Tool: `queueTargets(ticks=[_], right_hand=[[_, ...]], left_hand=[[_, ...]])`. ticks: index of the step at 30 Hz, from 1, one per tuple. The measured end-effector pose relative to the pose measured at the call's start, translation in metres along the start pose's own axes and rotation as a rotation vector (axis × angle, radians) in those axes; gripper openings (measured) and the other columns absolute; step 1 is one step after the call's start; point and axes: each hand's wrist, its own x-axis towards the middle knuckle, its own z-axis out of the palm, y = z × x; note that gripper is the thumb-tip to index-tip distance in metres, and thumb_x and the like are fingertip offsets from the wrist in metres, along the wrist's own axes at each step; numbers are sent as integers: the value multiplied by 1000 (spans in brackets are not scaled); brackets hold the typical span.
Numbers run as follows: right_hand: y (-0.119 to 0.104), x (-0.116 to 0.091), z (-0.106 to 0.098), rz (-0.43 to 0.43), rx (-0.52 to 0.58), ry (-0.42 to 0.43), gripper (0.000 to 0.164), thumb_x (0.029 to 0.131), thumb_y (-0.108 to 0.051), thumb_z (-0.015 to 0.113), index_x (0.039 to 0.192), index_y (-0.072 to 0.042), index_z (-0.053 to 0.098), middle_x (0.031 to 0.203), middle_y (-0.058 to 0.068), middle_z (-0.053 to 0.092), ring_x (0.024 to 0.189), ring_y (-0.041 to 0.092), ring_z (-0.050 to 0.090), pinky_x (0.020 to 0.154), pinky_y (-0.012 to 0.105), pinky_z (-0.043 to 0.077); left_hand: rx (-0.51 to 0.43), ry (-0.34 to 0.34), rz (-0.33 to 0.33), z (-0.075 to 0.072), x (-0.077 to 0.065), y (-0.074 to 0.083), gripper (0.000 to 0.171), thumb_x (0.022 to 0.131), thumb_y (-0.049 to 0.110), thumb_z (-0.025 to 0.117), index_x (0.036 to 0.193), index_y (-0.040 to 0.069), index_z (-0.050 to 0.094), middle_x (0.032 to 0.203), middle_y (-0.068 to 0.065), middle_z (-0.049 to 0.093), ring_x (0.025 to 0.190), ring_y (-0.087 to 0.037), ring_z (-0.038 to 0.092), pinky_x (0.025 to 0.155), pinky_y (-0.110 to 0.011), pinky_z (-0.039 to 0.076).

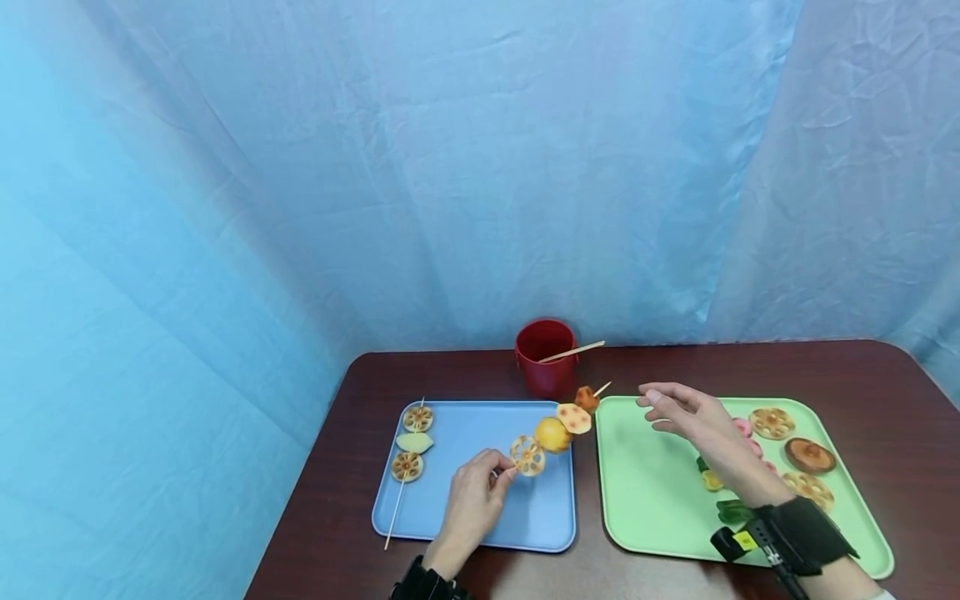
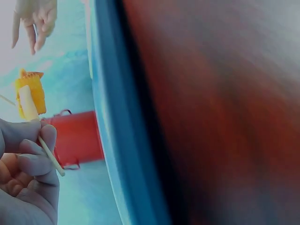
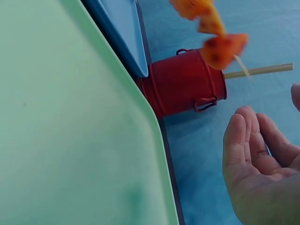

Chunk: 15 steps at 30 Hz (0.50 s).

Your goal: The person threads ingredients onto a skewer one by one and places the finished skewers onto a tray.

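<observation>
My left hand (image 1: 474, 493) pinches a loaded skewer (image 1: 603, 388) near its lower end, over the blue tray. Threaded up it are a lotus root slice (image 1: 528, 456), a yellow corn-like piece (image 1: 553, 435), a pale red-spotted slice (image 1: 574, 418) and an orange-brown chunk (image 1: 587, 399) below the bare tip. In the left wrist view, the stick's blunt end (image 2: 52, 157) pokes out below the fingers. My right hand (image 1: 693, 421) hovers empty above the green tray, fingers loosely extended. The right wrist view shows its palm (image 3: 262, 185) apart from the skewer.
On the blue tray (image 1: 480, 408) lies another skewer (image 1: 395, 512) with two lotus slices and a pale green piece. The green tray (image 1: 637, 517) carries lotus slices (image 1: 772, 423), a brown round slice (image 1: 810, 456) and green pieces (image 1: 733, 512). Behind stands a red bucket (image 1: 551, 379) holding a stick (image 1: 577, 351).
</observation>
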Motion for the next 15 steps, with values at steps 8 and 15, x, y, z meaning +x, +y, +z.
queueTargets(ticks=[8,15], right_hand=[[1,1,-2,10,-9,-6,60,106,-49,53,148,-6,50,142,25,55,120,38,58,96,37,54],[-2,0,-1,3,-23,-2,59,106,-50,52,146,-6,52,139,24,57,116,34,60,95,37,55]], left_hand=[[58,18,-40,-18,-14,-20,13,91,7,77,84,13,69,80,8,64,68,-2,53,62,-24,46],[68,35,-121,-32,-24,-36,15,90,5,77,82,13,67,74,9,58,63,-1,48,58,-23,42]])
